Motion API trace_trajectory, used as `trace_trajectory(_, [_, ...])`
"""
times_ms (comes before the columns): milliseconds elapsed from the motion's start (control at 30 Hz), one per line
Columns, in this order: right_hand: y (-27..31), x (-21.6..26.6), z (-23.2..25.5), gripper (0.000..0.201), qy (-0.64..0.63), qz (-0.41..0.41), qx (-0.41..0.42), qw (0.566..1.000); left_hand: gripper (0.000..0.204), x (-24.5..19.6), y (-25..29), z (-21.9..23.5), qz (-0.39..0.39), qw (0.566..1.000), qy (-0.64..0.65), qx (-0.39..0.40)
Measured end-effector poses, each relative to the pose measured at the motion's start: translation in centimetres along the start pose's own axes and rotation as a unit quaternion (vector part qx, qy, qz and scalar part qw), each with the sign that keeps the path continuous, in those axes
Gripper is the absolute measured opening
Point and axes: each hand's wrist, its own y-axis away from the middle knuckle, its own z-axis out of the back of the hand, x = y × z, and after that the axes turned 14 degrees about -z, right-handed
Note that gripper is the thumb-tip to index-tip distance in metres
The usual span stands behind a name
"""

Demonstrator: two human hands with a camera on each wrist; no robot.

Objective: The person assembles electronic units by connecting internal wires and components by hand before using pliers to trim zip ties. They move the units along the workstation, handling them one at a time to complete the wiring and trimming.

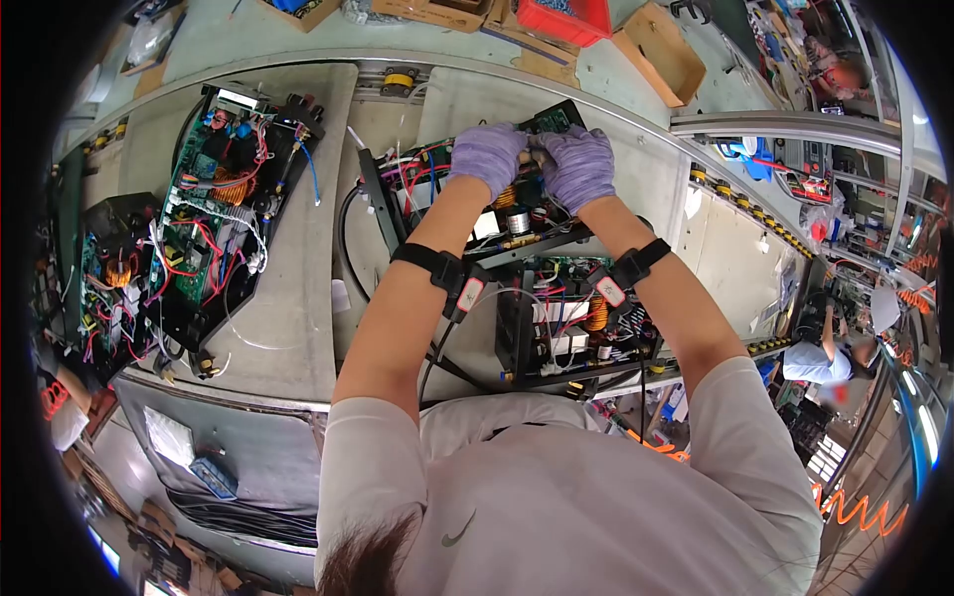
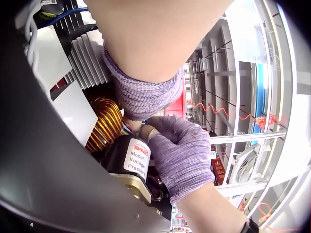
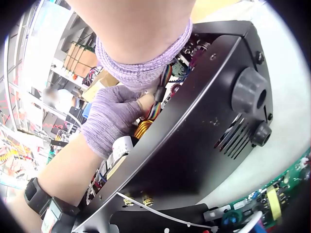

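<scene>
Found open-topped black electronics unit [image 1: 487, 226] on bench [image 1: 467, 99], ahead of person [image 1: 636, 497] and beneath both hands. Noted long axis running left to right across bench, slanted so as to set right end farther away. Observed, from right wrist view, black metal wall [image 3: 194, 141] with vent slots [image 3: 233, 138] and stubby black feet [image 3: 250, 90] pointing outward. Read on white label [image 2: 137, 158] of black cylindrical component [image 2: 119, 153]: "Model", "Voltage", "Pressure"; could not make out red brand lettering with certainty. Saw swoosh mark [image 1: 458, 530] on light shirt [image 1: 556, 477]. Recorded crowded interior: copper-wound coil [image 2: 104, 124], finned silver heat sink [image 2: 90, 60], white panels [image 2: 75, 114], green circuit board [image 1: 552, 120]. Noted left hand [image 1: 487, 159] in purple glove, fingers bent, bare tip pinching rainbow ribbon cable [image 3: 155, 110]. Observed right hand [image 1: 576, 169], likewise gloved, fingers curled inward close beside left; could not tell any hold, owing to hidden fingertips. Logged similar unit [image 1: 586, 318] nearer person, and further open units [image 1: 224, 214] at left of bench.
</scene>
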Motion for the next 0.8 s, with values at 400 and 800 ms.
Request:
trace_trajectory(400, [0.4, 0.1, 0.1, 0.025, 0.062, 0.092, -0.031, 0.993, 0.032, -0.7, -0.4, 1.2, 0.029, 0.998, 0.013, 0.047])
trace_trajectory(800, [-1.5, 1.5, 1.9, 0.027, 0.108, 0.079, 0.065, 0.989, 0.025, 0.2, 0.6, -0.1, -0.009, 0.995, -0.007, -0.104])
